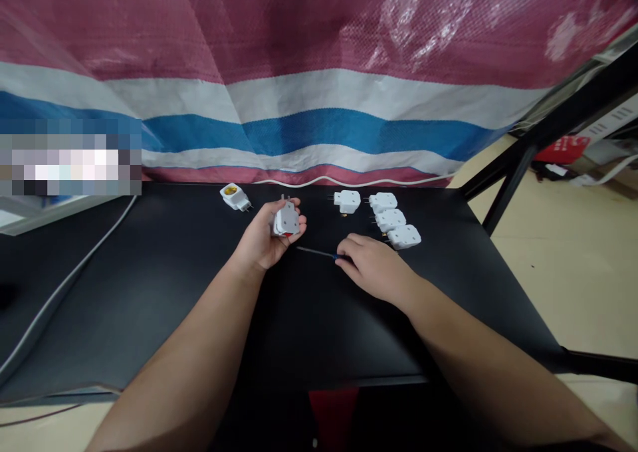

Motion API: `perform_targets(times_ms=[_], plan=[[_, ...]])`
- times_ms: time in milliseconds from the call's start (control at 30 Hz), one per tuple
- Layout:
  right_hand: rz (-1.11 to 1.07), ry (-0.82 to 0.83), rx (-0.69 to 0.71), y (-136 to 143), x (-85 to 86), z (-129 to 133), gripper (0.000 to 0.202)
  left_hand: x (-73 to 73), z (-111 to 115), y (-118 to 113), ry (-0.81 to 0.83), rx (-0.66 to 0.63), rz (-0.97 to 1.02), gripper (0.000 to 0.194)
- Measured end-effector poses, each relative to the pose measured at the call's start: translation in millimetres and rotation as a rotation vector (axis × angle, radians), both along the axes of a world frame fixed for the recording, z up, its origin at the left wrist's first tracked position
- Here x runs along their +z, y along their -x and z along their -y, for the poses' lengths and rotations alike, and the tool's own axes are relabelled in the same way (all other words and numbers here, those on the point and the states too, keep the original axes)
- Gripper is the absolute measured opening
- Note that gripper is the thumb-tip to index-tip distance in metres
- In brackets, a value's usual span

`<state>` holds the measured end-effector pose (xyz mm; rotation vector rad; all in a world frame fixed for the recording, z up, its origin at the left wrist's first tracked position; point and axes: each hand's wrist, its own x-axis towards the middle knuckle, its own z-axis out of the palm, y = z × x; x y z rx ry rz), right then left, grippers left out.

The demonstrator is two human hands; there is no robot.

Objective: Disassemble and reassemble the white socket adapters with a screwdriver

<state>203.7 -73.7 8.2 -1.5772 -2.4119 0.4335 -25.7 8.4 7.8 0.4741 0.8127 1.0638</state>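
Observation:
A white plug adapter (288, 219) with metal pins at its far end and a bit of red at its near edge rests in my left hand (265, 234), the fingers wrapped round it. My right hand (366, 262) is closed on the handle of a screwdriver (318, 252), whose thin shaft points left toward the adapter without touching it. Beyond my right hand lies a similar white adapter (347, 201) with its pins to the left. Several more adapters (391, 220) sit in a slanting row to the right.
A white lamp-socket adapter (236, 197) with a brass-coloured inside lies at the back left of the black table (164, 292). A grey cable (74, 276) crosses the left side. Behind hangs a striped plastic sheet (299, 46); a black metal frame (513, 173) stands at the right.

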Motion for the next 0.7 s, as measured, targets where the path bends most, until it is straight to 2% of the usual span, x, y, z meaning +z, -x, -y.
perform_targets(times_ms=[133,200,367,500,700], plan=[[-0.186,-0.037,-0.189,-2.0,-2.0,-2.5,0.017,3.4,-1.9,4.1,0.001,0.033,0.066,0.022],[-0.309,-0.074,-0.232,-4.1,-1.6,-2.5,0.021,3.1,-2.7,5.4,-0.008,0.044,0.08,0.022],[-0.525,-0.106,-0.164,-8.3,-0.5,-0.7,0.017,-0.6,-1.8,5.3,-0.046,-0.078,0.08,0.024],[-0.544,-0.144,-0.113,-8.9,-0.9,-1.1,0.013,-3.6,0.0,4.1,-0.071,-0.16,0.051,0.024],[-0.56,-0.161,-0.127,-9.2,-3.9,-3.6,0.013,-8.4,1.6,2.7,-0.172,-0.25,-0.042,0.025]])
